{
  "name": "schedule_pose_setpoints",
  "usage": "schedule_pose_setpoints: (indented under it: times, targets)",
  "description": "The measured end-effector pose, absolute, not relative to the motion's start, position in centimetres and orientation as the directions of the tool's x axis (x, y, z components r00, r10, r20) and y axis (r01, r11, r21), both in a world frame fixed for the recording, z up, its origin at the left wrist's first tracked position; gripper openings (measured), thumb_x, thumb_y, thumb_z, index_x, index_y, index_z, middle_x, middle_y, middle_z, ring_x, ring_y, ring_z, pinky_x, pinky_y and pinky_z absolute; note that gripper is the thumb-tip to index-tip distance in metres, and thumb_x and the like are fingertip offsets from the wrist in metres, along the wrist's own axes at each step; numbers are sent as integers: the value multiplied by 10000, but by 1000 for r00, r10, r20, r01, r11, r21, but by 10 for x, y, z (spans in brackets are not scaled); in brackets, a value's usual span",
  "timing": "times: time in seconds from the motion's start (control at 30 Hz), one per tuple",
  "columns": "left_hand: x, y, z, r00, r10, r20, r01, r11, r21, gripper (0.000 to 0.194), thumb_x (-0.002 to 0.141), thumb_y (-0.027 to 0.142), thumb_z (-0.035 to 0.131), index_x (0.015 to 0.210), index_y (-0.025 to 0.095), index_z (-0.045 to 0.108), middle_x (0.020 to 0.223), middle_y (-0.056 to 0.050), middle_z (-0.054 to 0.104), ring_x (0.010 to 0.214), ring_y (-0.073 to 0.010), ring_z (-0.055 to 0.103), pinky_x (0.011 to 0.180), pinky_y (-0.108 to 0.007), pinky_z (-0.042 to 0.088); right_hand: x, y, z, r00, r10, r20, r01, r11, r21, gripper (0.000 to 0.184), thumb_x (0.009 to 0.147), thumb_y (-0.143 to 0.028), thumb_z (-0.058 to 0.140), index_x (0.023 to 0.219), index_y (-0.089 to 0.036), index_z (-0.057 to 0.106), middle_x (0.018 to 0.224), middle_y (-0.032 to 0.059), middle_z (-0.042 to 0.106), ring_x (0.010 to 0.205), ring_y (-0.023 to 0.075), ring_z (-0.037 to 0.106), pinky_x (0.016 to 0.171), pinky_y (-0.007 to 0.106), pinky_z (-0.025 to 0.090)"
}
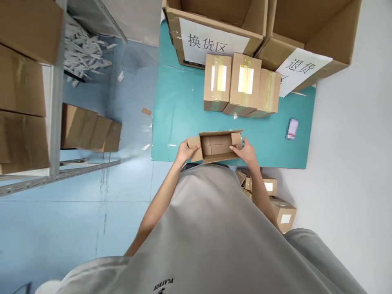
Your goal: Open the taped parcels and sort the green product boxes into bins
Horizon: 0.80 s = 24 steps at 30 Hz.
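Observation:
A small open cardboard box [218, 145] sits at the near edge of the teal table [177, 110], its flaps spread and its inside showing brown. My left hand [184, 152] grips the box's left end with curled fingers. My right hand [245, 152] holds the right end, its fingers closed on the flap. Behind the box, three sealed small cartons [241, 85] with pale labels stand side by side in the middle of the table.
Two large open cartons with paper signs, one [214, 28] at the back centre and one [309, 36] at the back right. A small pink-white item [292, 129] lies on the table's right. More small boxes [275, 200] on the floor at right. Metal shelving [55, 102] with cartons at left.

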<state>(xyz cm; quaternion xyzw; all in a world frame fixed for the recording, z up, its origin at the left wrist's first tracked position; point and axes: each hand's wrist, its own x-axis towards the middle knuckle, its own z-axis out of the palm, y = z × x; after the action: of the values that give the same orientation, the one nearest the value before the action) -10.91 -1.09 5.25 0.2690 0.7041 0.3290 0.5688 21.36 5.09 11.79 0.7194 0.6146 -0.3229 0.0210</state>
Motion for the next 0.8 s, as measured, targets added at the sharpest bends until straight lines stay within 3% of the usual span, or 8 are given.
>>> schedule_pose_setpoints:
  times: [0.1,0.27,0.43,0.57,0.67,0.73,0.8]
  targets:
    - [-124,-2,55,-277,794,-541,109,586,803,439,762,354,827,1149,151,781,1165,-136,857,1059,-335,804,987,-452,641,193,47,125,18,879,-476,931,-189,-313,872,1029,-643,695,1721,-152,497,1548,238,722,1414,444,706,1162,536,560]
    - [-146,2,65,-356,835,-420,292,526,799,399,820,383,774,1161,178,797,1153,-103,847,1036,-301,781,954,-394,623,156,49,139,53,875,-481,963,-172,-207,699,1105,-589,635,1619,-117,598,1281,263,825,1193,451,800,1012,500,601]
    - [-143,-5,66,-265,830,-491,246,550,798,475,814,416,830,1208,157,777,1205,-124,836,1134,-335,767,1019,-430,627,164,62,130,14,879,-476,948,-163,-273,541,1175,-421,485,1553,-75,660,1191,276,831,1175,427,807,1036,495,588]
    - [-133,-16,62,-251,781,-571,129,612,780,512,798,474,874,1178,149,763,1228,-151,830,1183,-362,752,1052,-479,621,193,66,120,-58,858,-511,896,-181,-406,599,1155,-541,534,1596,-151,640,1335,211,821,1290,413,771,1131,522,568]
    - [-129,-21,61,-271,760,-591,137,638,758,435,796,474,861,1077,158,759,1162,-145,829,1166,-372,748,1043,-485,618,188,65,123,-8,873,-487,902,-204,-380,829,1044,-675,704,1645,-119,572,1526,280,710,1351,465,729,1131,562,571]
    - [-128,-20,61,-274,767,-580,197,635,747,353,815,455,825,1003,166,748,1091,-133,823,1134,-371,750,1044,-486,614,170,64,127,21,890,-455,919,-196,-341,939,991,-681,786,1669,-84,526,1542,342,667,1334,488,730,1109,565,579]
    - [-128,-17,61,-268,785,-559,249,617,747,291,834,424,789,977,175,740,1058,-120,817,1123,-365,749,1058,-483,608,151,66,130,11,896,-443,933,-168,-317,931,1006,-633,791,1670,-49,500,1491,376,673,1274,487,755,1079,559,590]
